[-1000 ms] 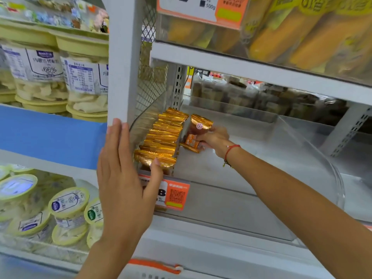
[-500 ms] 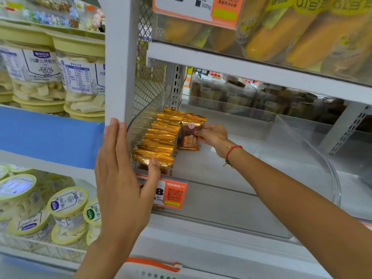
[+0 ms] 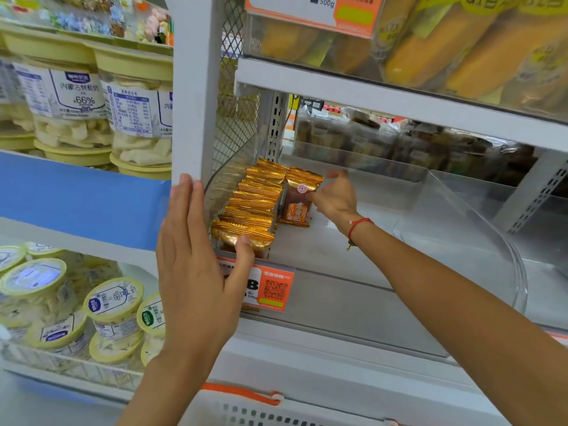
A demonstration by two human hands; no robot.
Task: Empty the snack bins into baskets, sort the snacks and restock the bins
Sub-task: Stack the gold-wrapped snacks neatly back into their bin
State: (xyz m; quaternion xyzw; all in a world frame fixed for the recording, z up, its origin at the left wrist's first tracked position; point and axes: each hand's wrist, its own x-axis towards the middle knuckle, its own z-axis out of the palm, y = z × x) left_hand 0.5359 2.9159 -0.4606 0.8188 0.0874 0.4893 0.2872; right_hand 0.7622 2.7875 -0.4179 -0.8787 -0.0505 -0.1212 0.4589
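Your clear bin holds a row of gold packets standing along its left wall. Your left hand, fingers straight, presses the front packet with its thumb. Your right hand pinches one packet upright beside the row.

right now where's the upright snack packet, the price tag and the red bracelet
upright snack packet (image 3: 296, 207): head view, brown front face
price tag (image 3: 275, 289): head view, QR code
red bracelet (image 3: 359, 224): head view, cord across the right wrist
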